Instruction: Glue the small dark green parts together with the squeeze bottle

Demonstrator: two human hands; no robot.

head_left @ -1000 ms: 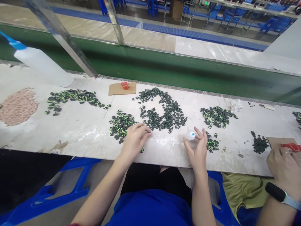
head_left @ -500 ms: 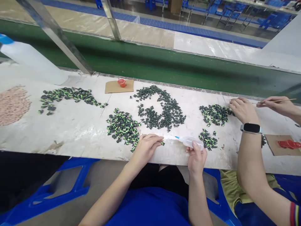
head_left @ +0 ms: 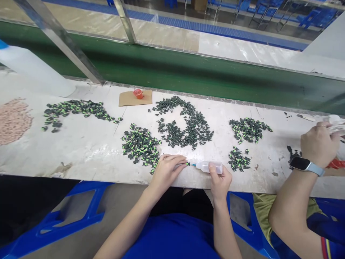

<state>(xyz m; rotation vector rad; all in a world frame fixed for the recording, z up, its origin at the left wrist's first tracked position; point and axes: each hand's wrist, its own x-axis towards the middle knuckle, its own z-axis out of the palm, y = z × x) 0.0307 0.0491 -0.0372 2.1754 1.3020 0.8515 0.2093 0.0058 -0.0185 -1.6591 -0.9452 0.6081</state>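
My left hand (head_left: 169, 167) pinches a small dark piece with green marks (head_left: 188, 164) between thumb and fingers, just above the table (head_left: 102, 151). In my right hand (head_left: 220, 180) lies a clear squeeze bottle (head_left: 208, 166), held on its side. Its thin blue tip points left and meets or nearly meets the small piece; I cannot tell whether they touch. Left of my left hand lies a heap of black and green pieces (head_left: 140, 145). Beyond both hands spreads a ring of plain dark pieces (head_left: 198, 129).
More black-green heaps lie at the right (head_left: 249, 129) and far left (head_left: 78, 108), with pinkish pieces (head_left: 13, 120) beyond. A red cup (head_left: 138, 94) sits on cardboard (head_left: 125, 100). A large white bottle (head_left: 35, 70) leans at left. A co-worker's hand (head_left: 319, 144) is at right.
My right hand has brought the bottle left, its tip now at the piece in my left hand. The co-worker's watch-wearing arm has moved right, away from the heap, to some white material.
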